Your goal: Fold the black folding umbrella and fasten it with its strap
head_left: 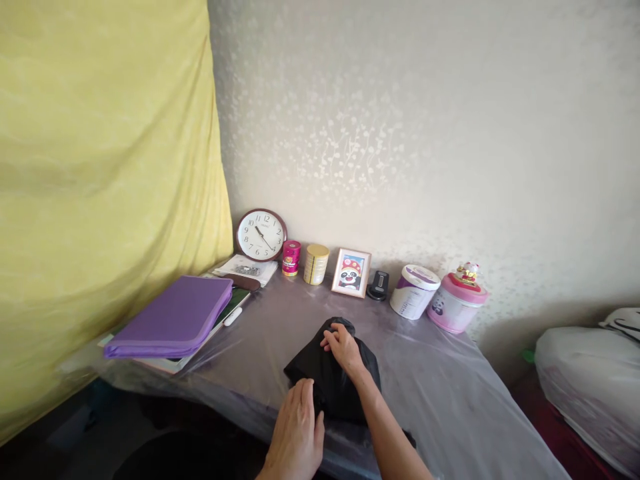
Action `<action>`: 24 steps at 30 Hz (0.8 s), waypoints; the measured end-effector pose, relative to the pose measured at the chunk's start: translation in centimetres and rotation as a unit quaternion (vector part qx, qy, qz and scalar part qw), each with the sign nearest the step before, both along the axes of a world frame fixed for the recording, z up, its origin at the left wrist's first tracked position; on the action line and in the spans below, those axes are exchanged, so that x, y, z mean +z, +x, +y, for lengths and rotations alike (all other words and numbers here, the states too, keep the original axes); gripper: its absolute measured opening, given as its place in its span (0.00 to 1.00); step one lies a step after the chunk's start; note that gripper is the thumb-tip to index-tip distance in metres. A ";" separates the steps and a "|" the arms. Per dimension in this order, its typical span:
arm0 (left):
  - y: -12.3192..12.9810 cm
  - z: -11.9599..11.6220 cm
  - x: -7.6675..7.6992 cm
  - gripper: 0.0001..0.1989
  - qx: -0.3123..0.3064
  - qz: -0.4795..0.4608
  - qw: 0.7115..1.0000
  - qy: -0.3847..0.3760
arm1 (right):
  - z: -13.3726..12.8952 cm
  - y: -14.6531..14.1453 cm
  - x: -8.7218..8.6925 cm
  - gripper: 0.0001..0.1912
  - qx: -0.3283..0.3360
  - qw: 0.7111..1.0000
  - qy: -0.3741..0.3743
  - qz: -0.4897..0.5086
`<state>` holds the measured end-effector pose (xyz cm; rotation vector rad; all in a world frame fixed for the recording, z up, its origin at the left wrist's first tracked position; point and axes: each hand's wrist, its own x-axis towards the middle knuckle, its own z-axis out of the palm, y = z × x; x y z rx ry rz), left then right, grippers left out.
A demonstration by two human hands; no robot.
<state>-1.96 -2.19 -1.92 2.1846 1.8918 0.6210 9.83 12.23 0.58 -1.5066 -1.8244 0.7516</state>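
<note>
A black fabric item (pixel 325 363), loosely bunched and folded, lies near the front edge of the table; its exact kind cannot be made out. My left hand (pixel 299 423) is at its near left edge, fingers together and thumb closed against a rolled bit of the fabric. My right hand (pixel 344 348) rests on top of the same item toward its far end, fingers partly bent and slightly apart, touching the cloth. Whatever lies under the right palm is hidden.
Plastic film covers the table (pixel 430 380). Left stands a purple folder (pixel 170 313). Along the wall are a clock (pixel 261 235), pink can (pixel 291 258), yellow-lidded can (pixel 316 264), panda picture frame (pixel 351 273), black device (pixel 379 285), white tub (pixel 414 293) and pink-lidded tub (pixel 455 307).
</note>
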 end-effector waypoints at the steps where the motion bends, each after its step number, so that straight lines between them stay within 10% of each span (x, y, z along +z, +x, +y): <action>1: 0.1 -0.2 0.4 0.22 0.001 -0.004 1.000 0.027 | -0.3 -0.1 0.1 0.14 0.009 1.000 0.007 -0.002; 7: 1.3 0.7 0.0 0.25 -0.112 0.020 0.990 0.085 | -1.3 -0.3 0.3 0.11 0.043 0.998 0.046 -0.024; 16: 1.6 1.8 -1.2 0.38 -0.074 0.112 0.990 -0.035 | -4.0 2.1 -1.4 0.12 0.110 0.961 0.252 -0.033; 24: 1.6 1.7 0.2 0.48 -0.078 0.104 0.986 -0.104 | 1.2 3.7 -3.8 0.16 0.051 0.950 0.288 -0.105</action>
